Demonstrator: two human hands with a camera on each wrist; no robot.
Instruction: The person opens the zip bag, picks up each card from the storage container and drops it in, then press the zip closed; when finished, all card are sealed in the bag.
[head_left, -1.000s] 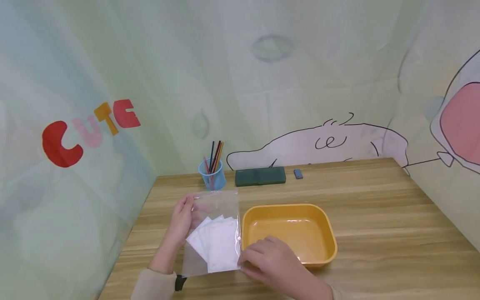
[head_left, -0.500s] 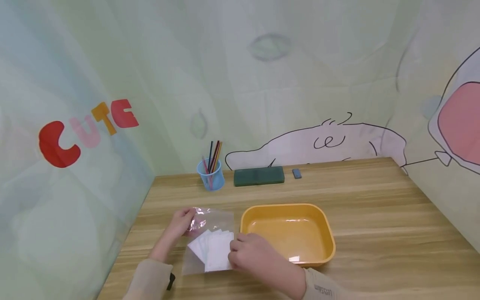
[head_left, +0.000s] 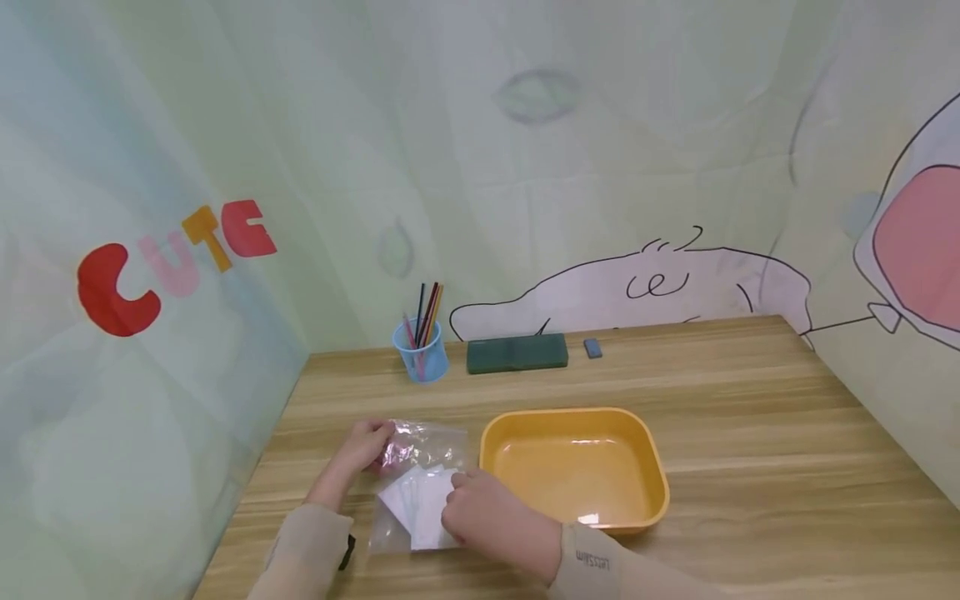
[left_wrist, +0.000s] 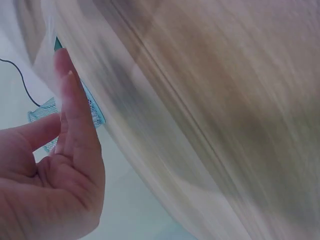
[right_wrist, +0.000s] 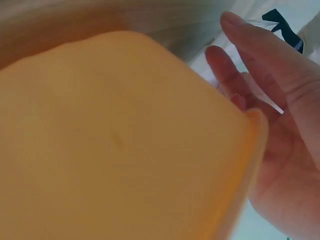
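A clear plastic bag [head_left: 390,529] lies on the wooden table, with several white, flat rectangular pieces [head_left: 429,512] fanned out inside it. My left hand [head_left: 365,446] holds the bag's upper left corner. In the left wrist view the thumb of my left hand [left_wrist: 70,155] presses against the fingers; the bag is hidden there. At the bag's right side, my right hand [head_left: 480,510] grips the edge and covers part of the white pieces. The right wrist view has my right hand [right_wrist: 280,100] with curled fingers, a pale edge showing among them.
A yellow plastic basin [head_left: 573,471] stands just right of the bag, under my right forearm's far side. Along the back are a blue cup [head_left: 424,362] of pencils, a dark green case [head_left: 517,353] and a small blue eraser-like block [head_left: 592,348]. A printed curtain [head_left: 375,167] hangs behind.
The bag has come down from a raised tilt to lie flat on the table. My left hand has lowered with it, and my right hand has shifted left over the white pieces.
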